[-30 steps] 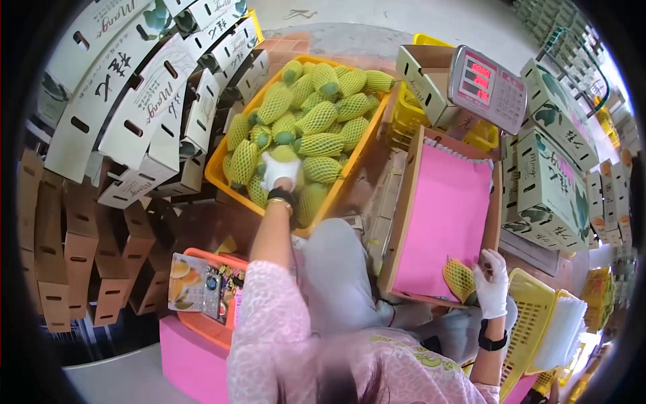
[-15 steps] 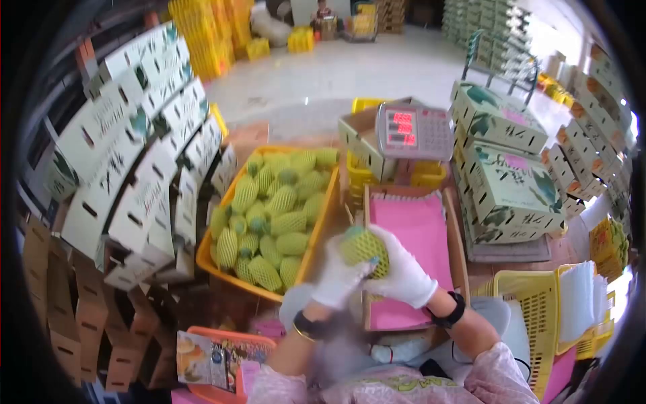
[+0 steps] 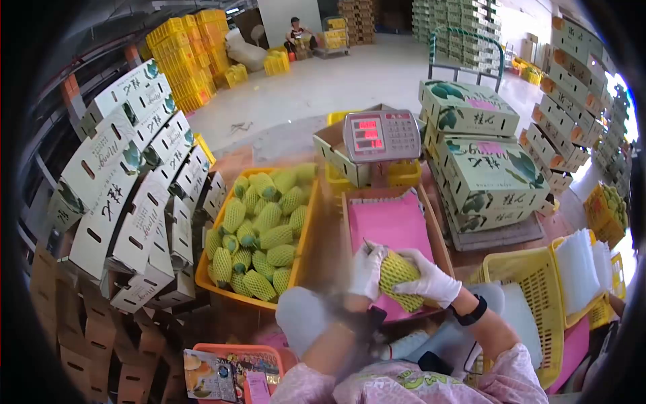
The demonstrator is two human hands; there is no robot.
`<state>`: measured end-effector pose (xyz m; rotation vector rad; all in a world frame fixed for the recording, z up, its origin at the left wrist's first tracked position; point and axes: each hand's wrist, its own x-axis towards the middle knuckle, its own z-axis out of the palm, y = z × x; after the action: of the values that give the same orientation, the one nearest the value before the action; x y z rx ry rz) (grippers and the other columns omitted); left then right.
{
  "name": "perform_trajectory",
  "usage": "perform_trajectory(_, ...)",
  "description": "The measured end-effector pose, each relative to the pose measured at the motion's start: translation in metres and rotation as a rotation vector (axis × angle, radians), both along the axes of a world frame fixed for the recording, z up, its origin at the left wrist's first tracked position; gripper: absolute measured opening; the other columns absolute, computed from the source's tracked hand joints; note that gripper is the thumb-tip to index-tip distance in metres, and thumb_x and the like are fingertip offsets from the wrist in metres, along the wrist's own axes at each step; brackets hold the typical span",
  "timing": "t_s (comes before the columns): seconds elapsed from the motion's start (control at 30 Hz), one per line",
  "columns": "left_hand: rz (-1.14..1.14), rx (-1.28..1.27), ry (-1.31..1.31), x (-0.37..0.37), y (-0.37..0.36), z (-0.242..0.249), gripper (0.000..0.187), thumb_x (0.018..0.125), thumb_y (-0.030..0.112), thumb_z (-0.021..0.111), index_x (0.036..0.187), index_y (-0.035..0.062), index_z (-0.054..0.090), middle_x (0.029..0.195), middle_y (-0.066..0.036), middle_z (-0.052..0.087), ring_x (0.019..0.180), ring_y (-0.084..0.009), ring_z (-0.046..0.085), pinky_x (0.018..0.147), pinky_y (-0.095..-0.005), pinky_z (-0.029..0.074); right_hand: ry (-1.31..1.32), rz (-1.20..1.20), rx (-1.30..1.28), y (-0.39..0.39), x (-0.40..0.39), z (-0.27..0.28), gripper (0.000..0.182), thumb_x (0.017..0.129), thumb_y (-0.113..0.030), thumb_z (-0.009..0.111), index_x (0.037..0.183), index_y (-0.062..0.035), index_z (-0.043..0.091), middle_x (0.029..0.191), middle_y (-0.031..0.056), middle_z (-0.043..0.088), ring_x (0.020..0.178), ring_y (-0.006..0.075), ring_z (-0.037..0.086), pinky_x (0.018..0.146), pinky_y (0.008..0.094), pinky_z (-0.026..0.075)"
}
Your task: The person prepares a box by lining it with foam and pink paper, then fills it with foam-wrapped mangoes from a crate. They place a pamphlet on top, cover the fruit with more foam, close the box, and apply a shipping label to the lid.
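Note:
A mango (image 3: 396,277) in a yellow-green foam net is held between my gloved hands, above the near end of an open carton (image 3: 441,241) lined with pink paper (image 3: 387,225). My left hand (image 3: 367,271) closes around its left end, where a thin stem shows. My right hand (image 3: 434,281) grips it from the right, fingers wrapped over the net. To the left stands an orange crate (image 3: 202,262) full of netted mangoes (image 3: 259,225). Past the carton, a digital scale (image 3: 382,136) shows red figures.
Printed mango cartons (image 3: 114,182) are stacked at left, and more boxes (image 3: 494,178) stand at right. A yellow basket (image 3: 525,296) with white foam sheets (image 3: 579,276) is near my right side. An orange basket (image 3: 235,347) sits at lower left. Far back, a person (image 3: 298,37) sits by crates.
My hands and the mango have moved right and lower, nearer to me. The mango has been turned, with its stem end now by my left hand. The camera view has tilted up.

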<state>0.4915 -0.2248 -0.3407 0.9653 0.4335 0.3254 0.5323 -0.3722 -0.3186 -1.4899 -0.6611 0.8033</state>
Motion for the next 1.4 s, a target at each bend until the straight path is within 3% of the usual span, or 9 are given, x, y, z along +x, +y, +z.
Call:
perform_trajectory(0.13,-0.029,0.174,-0.134,0.006,-0.005,-0.041,0.009,0.091,0.012,0.049,0.088,0.0048,0.054,0.08,-0.004,0.056,0.074,-0.0147,0.054,0.069,-0.0288,0.046,0.157,-0.045,0.15,-0.008,-0.001,0.0,0.087,0.07,0.004,0.07,0.141,-0.0076,0.02,0.126,0.0085,0.042,0.109,0.0153,0.047,0.093,0.029,0.041)
perform_trajectory(0.17,-0.019,0.672,-0.262,0.005,0.002,-0.052,0.015,0.092,0.017,0.05,0.09,0.0032,0.054,0.082,-0.005,0.056,0.076,-0.0154,0.054,0.07,-0.0292,0.045,0.075,-0.011,0.051,-0.01,0.004,-0.002,0.087,0.071,0.003,0.069,0.142,-0.008,0.019,0.125,0.008,0.043,0.106,0.0143,0.049,0.09,0.0274,0.042)
perform_trajectory(0.2,-0.116,-0.004,0.073,0.007,-0.003,-0.024,0.018,0.092,0.02,0.051,0.09,0.0027,0.054,0.085,-0.005,0.057,0.078,-0.0147,0.054,0.071,-0.0293,0.045,-0.001,0.035,-0.049,-0.011,0.011,-0.006,0.088,0.072,0.003,0.068,0.143,-0.0085,0.018,0.125,0.0075,0.044,0.103,0.0133,0.05,0.088,0.0258,0.044)
perform_trajectory(0.4,0.073,1.415,0.549,0.012,0.057,-0.067,0.063,0.066,0.021,0.075,0.123,0.0153,0.048,0.126,-0.018,0.041,0.112,-0.0335,0.046,0.095,-0.0392,0.039,-0.167,0.138,-0.401,-0.02,0.055,-0.027,0.065,0.072,-0.005,0.069,0.132,-0.0086,0.043,0.111,0.0073,0.059,0.098,0.0116,0.055,0.087,0.0264,0.045)
perform_trajectory(0.57,-0.099,0.965,0.481,0.017,0.063,-0.103,0.063,0.068,-0.007,0.051,0.125,0.0184,0.047,0.13,-0.017,0.031,0.117,-0.0339,0.041,0.098,-0.0339,0.037,-0.559,0.354,-0.809,0.024,0.043,-0.064,0.068,0.06,-0.037,0.068,0.125,-0.0202,0.052,0.11,0.0139,0.06,0.099,0.0274,0.059,0.086,0.0349,0.045)
perform_trajectory(1.0,0.0,1.01,0.368,0.024,0.07,-0.13,0.058,0.064,-0.007,0.049,0.118,0.0131,0.053,0.124,-0.02,0.036,0.11,-0.0361,0.045,0.098,-0.0371,0.037,-0.704,0.415,-1.122,0.021,0.018,-0.091,0.059,0.062,-0.041,0.065,0.118,-0.0239,0.054,0.108,0.0132,0.061,0.109,0.0332,0.051,0.103,0.0578,0.018)
perform_trajectory(1.2,-0.147,1.063,0.61,0.024,0.061,-0.099,0.062,0.067,0.007,0.063,0.126,0.0182,0.046,0.133,-0.023,0.029,0.122,-0.0391,0.032,0.1,-0.0416,0.033,-0.79,0.483,-1.107,0.018,0.025,-0.101,0.072,0.062,-0.048,0.068,0.127,-0.0258,0.045,0.117,0.0145,0.054,0.116,0.0331,0.044,0.102,0.063,0.013)
perform_trajectory(1.3,-0.242,1.143,0.5,0.005,0.093,-0.051,0.08,0.065,0.039,0.075,0.133,0.0196,0.037,0.14,-0.023,0.022,0.129,-0.0403,0.025,0.103,-0.0431,0.03,-0.834,0.439,-0.971,0.012,0.021,-0.084,0.086,0.064,-0.055,0.068,0.135,-0.0211,0.035,0.133,0.0154,0.04,0.125,0.0339,0.034,0.101,0.065,0.013)
perform_trajectory(1.4,0.176,1.153,0.502,-0.019,0.179,-0.029,0.076,0.062,0.04,0.072,0.119,-0.003,0.044,0.115,-0.026,0.048,0.11,-0.0356,0.046,0.093,-0.0407,0.038,-0.854,0.13,-0.726,-0.002,0.027,-0.053,0.071,0.074,-0.028,0.068,0.134,-0.0067,0.036,0.131,0.0166,0.043,0.124,0.0308,0.038,0.106,0.0448,0.024)
